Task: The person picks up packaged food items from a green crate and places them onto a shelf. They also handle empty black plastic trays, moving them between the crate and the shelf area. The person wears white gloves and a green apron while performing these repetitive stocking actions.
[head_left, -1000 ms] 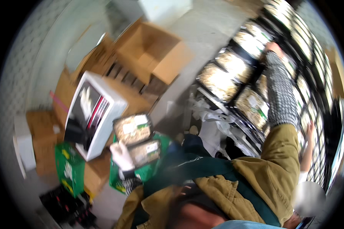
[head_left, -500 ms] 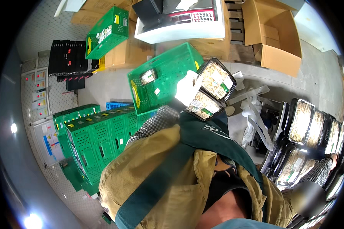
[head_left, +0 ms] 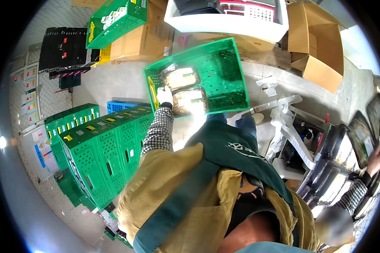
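Observation:
My left hand [head_left: 165,95], in a white glove, is inside a green crate [head_left: 223,76] on the floor ahead. It touches the left ends of two black film-topped food trays, an upper tray [head_left: 182,77] and a lower tray [head_left: 191,101]. Glare and blur hide how its fingers lie. Far to the right, my bare right hand [head_left: 373,162] is closed around the lower edge of a tilted black food tray [head_left: 362,139]. Another tilted tray [head_left: 374,114] is beside that one. More packed trays [head_left: 333,185] lie blurred under and around my right forearm.
Stacked green crates [head_left: 109,152] stand at my left, with black trays [head_left: 65,50] beyond. Across the back are a green crate [head_left: 118,21] on cardboard, a white foam box [head_left: 228,23] holding a scale, and an open carton [head_left: 318,50]. White strapping [head_left: 283,122] hangs near my right.
My left hand has moved two food trays from in front of my body down into the green crate. At the right, my hand has tilted a tray up from the others. My view has shifted.

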Demonstrator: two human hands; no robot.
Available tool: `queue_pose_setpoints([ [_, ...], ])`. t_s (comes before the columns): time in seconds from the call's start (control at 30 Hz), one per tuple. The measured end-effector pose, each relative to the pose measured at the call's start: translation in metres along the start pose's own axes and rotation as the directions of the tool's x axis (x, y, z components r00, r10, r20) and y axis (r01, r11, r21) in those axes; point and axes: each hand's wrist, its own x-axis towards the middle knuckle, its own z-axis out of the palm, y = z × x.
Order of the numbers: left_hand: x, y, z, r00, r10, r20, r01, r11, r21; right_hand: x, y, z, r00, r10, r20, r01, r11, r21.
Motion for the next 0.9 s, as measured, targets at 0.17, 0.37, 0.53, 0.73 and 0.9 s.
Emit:
queue_pose_setpoints([
  [0.17,0.061,-0.147,0.057,0.977,-0.202,0.075,0.188,0.969,0.16,-0.082,-0.381,-0.04,0.942,-0.047,0.332,-0.22,0.659,0.72],
  [0.37,0.102,-0.234,0.106,0.95,-0.22,0.221,0.204,0.975,0.093,-0.184,-0.734,0.03,0.721,-0.553,0.416,-0.155,0.457,0.876],
  [0.53,0.099,-0.22,0.104,0.896,-0.223,0.384,0.069,0.925,0.375,-0.247,-0.908,0.141,0.665,-0.615,0.423,-0.246,0.354,0.902],
  [0.73,0.013,-0.199,0.089,0.737,0.01,0.675,-0.297,0.903,0.31,-0.313,-0.94,0.21,0.594,-0.259,0.761,-0.404,0.722,0.561],
  [0.9,0.01,-0.221,0.116,0.619,-0.236,0.749,-0.031,0.946,0.323,-0.343,-0.938,0.197,0.453,-0.336,0.826,-0.468,0.699,0.541],
])
